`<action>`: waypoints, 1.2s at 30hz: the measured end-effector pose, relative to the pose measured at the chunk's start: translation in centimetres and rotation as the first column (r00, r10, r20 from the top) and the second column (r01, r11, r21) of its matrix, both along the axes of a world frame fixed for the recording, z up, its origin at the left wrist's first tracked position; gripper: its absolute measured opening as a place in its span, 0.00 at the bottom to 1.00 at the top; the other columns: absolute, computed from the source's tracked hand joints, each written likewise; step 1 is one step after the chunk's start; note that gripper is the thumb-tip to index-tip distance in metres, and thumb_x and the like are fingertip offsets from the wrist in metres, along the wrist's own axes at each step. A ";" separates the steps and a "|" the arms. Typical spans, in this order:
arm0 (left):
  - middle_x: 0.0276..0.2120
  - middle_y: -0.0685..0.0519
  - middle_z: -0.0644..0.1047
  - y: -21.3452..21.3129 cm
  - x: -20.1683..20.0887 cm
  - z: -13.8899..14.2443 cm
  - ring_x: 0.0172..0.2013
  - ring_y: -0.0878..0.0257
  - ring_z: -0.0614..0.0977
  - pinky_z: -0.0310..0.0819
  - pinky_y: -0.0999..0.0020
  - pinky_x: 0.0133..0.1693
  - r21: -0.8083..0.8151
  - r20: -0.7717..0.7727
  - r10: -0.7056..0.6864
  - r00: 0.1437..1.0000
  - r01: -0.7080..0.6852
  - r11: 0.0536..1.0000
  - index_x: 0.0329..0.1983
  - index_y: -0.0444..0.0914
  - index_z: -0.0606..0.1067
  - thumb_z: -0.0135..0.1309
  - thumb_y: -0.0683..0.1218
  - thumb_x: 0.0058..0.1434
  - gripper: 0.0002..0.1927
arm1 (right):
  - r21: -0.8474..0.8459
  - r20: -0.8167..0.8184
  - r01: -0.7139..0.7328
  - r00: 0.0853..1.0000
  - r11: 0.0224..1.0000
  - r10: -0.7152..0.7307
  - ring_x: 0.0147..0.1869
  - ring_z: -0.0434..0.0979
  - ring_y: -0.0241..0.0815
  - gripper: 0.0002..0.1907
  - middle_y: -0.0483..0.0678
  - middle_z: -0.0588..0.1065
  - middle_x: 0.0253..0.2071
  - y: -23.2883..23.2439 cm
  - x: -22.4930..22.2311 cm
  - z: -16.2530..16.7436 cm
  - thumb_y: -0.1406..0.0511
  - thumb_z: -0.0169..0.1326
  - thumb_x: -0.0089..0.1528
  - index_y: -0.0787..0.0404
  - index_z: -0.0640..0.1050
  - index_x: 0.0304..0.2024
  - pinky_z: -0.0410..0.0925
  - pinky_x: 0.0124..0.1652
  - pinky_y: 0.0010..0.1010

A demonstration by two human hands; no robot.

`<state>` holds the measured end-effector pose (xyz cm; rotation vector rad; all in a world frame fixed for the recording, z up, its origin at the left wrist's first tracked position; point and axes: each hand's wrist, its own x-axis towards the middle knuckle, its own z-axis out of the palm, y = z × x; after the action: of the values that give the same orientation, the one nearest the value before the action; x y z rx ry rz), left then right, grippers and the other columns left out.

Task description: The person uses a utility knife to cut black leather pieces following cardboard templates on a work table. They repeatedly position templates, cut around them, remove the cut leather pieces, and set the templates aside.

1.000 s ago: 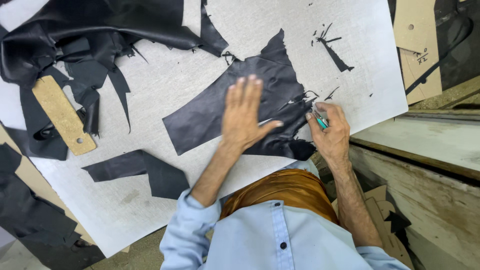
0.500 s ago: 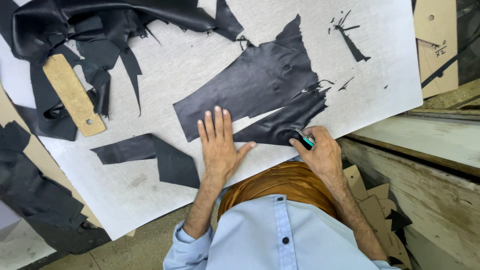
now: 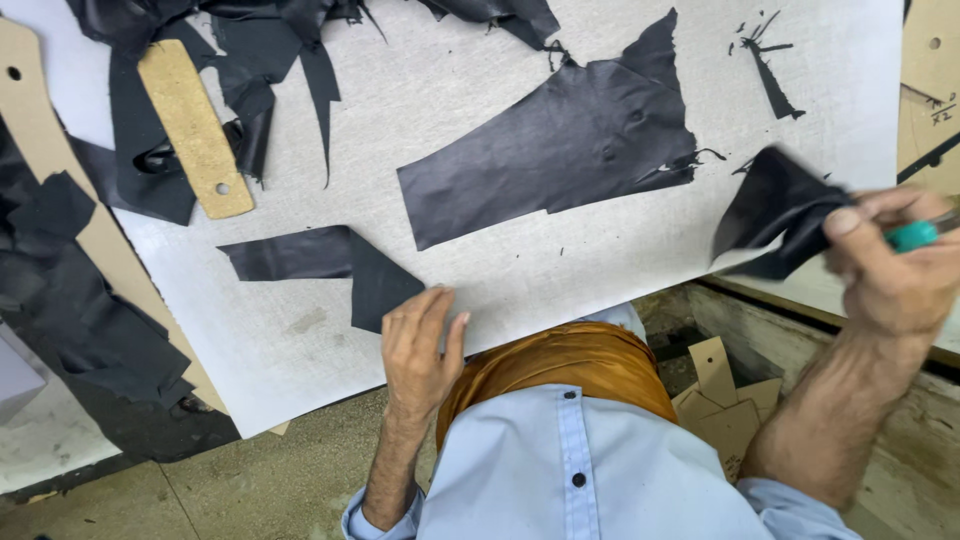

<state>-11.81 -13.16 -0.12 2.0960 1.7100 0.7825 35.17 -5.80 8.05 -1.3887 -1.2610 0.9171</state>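
Resting flat with fingers spread, the left hand [image 3: 420, 345] lies on the grey surface [image 3: 500, 270] just beside a small black leather piece [image 3: 330, 265], while the right hand [image 3: 885, 265], grip closed, holds a black leather offcut [image 3: 775, 210] and a teal-handled tool [image 3: 912, 236] off the surface's right edge, large black leather piece [image 3: 560, 150] lying between.

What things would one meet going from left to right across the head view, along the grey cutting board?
Tan strip template → small black leather piece → left hand → large black leather piece → cut-off black piece → right hand with a green-handled tool.
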 end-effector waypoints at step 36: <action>0.55 0.36 0.76 15.5 -8.0 3.2 0.54 0.40 0.78 0.70 0.43 0.56 0.127 -0.208 0.226 0.952 -0.203 0.971 0.66 0.28 0.71 0.58 0.39 0.75 0.20 | -0.080 0.471 0.014 0.882 0.997 0.026 0.47 0.85 0.45 0.16 0.53 0.81 0.45 0.2 -17.9 -9.4 0.73 0.61 0.58 0.63 0.77 0.49 0.79 0.43 0.34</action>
<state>-19.85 2.38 3.08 2.1591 2.0862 0.7346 17.28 -5.59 -1.37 -1.7432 -1.6029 0.6540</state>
